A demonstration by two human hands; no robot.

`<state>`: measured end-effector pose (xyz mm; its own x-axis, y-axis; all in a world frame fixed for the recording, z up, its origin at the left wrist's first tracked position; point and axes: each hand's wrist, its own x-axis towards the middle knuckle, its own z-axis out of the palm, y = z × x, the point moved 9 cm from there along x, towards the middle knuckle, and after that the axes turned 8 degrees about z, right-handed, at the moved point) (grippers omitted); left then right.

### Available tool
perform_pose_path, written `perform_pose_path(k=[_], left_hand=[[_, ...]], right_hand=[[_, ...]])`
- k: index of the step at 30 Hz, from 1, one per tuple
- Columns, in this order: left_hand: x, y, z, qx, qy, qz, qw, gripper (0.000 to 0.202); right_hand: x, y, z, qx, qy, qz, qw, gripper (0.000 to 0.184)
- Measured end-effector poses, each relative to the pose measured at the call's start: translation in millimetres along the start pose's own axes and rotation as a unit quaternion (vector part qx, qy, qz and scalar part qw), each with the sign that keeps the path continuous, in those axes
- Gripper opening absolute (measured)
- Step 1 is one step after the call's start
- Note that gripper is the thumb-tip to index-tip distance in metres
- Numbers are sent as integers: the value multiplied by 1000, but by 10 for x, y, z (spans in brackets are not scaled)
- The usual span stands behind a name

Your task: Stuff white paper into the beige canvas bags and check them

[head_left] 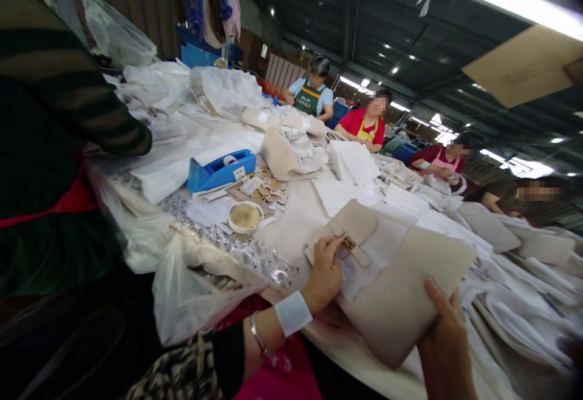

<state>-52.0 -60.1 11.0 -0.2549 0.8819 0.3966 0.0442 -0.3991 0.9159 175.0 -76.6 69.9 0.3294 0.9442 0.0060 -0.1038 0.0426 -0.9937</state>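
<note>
A beige handbag [401, 291] lies tilted at the table's near edge, its wide smooth panel toward me. On its far part are a strap tab and a gold-coloured metal clasp [348, 240]. My left hand [324, 269] is closed with its fingertips at this clasp; a white patch and a silver bangle are on that arm. With the thumb on top, my right hand [444, 327] grips the right edge of the panel; its other fingers are mostly hidden underneath. Whitish translucent sheet material [371, 266] shows between the panel and the clasp part.
Left of the bag are a round tin [245, 216], loose tags [268, 190] and a blue tape dispenser [221, 170]. White sheets [353, 160] and beige bags [489, 227] are piled beyond and rightward. A co-worker's sleeve [68, 84] is at left; several people sit across the table.
</note>
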Motion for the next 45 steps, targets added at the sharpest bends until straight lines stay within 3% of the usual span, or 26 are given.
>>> perform_pose_path(k=[14,23,29,38,45], left_hand=[[-75,138,112,75,-19,66,995,60],[198,1,-107,59,20,14,998,33],[349,-83,-127,75,46,-15,996,14],[429,-128,-131,100,75,-46,991,11],[428,-123,-130,107,79,-29,991,11]], right_hand=[[78,42,-7,12,7,9,1000,63],[9,52,-8,12,9,-4,1000,60],[-44,43,-15,-4,14,-22,1000,61],[-122,5,18,-30,26,-33,999,57],[-220,-69,114,-27,47,-33,998,55]])
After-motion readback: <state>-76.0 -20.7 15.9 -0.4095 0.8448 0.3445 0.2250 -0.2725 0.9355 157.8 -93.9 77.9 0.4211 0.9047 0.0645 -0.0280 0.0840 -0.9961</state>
